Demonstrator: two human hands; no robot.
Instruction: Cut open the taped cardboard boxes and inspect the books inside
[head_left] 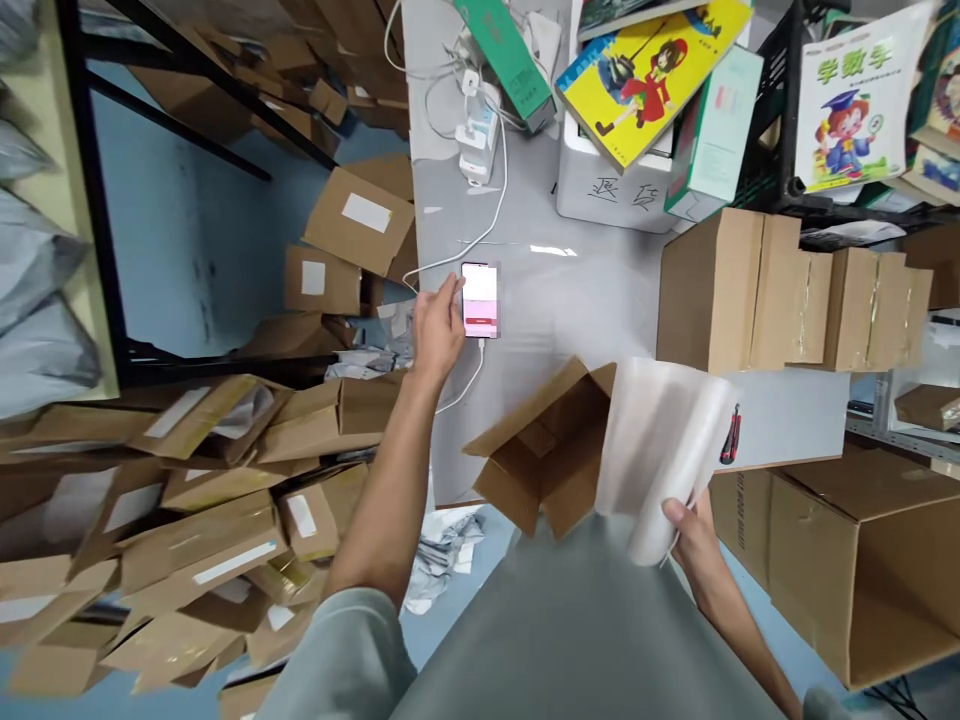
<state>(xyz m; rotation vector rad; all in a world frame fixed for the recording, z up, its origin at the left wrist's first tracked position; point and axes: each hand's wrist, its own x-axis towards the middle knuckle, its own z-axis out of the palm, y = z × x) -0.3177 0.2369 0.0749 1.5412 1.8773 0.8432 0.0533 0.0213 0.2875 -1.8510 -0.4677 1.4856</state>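
A jumbled near-left heap of creased brown cardboard boxes (202, 540) lies beside the smooth pale-grey desk (585, 300), where the left hand (439, 325), its grip loosely curled with hold of nothing that shows, is at the left edge of a flat rectangular phone with a lit white-and-pink screen (480, 300). Rightward, an open-flapped brown cardboard box (551, 450) sits at the near edge, its right side partly hidden by a translucent whitish plastic roll (682, 450), whose near end the right hand (694, 540) grips, thumb on top. Farther right are a slim red-and-black tool (730, 436) and, beyond it, taped brown cartons (739, 290).
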